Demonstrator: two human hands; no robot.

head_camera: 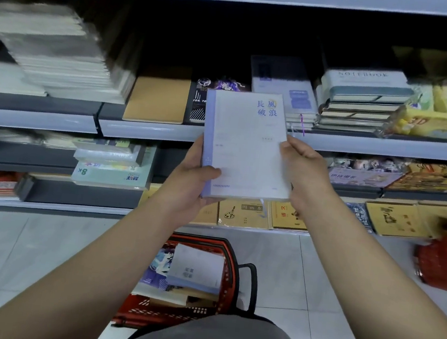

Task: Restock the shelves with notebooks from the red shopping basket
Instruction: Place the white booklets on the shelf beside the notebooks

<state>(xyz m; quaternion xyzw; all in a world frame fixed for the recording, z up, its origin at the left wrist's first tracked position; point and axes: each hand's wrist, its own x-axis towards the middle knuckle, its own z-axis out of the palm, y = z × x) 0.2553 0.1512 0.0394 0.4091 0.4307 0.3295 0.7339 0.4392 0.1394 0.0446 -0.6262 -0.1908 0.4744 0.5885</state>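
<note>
I hold a pale lilac notebook point(244, 144) with a purple spine and blue characters upright before the middle shelf point(148, 130). My left hand point(193, 182) grips its lower left corner, thumb on the cover. My right hand point(303, 170) clasps its right edge. Behind it on the shelf lies a stack of matching lilac notebooks point(284, 87). Down on the floor, between my arms, stands the red shopping basket point(229, 270) holding several more notebooks point(194, 269), a lilac one on top.
The shelf also carries a kraft brown notebook point(158, 97), a dark illustrated one point(199, 99), a white paper pile point(59, 61) at left and a grey "NOTEBOOK" stack point(364, 96) at right. Lower shelves hold more stationery. A red bag point(446, 261) sits on the tiled floor.
</note>
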